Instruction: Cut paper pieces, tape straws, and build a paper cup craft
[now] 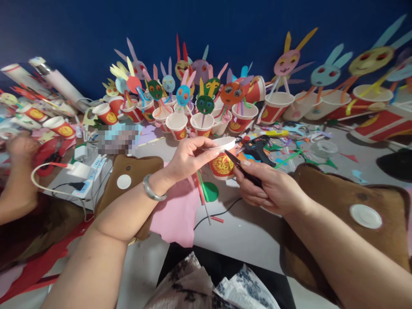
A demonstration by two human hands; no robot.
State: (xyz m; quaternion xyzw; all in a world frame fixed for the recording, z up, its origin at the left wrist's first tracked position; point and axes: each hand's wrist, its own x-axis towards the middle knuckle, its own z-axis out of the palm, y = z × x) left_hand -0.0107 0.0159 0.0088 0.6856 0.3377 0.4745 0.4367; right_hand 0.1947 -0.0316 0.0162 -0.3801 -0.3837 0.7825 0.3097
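Against a blue wall (pixel 219 17), paper cups (pixel 176 132) hold rabbit-eared figures (pixel 183 95); mid-counter (pixel 244 234), I see the left hand (pixel 188 159) pinching a red cup (pixel 221 168), contents hidden, the right hand (pixel 273 184) grasping a half-covered dark tool (pixel 238 163).

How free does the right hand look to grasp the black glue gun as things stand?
Probably no: the right hand is closed around a dark pointed tool. The black glue gun lies just beyond that hand, so with the tool set down it looks reachable.
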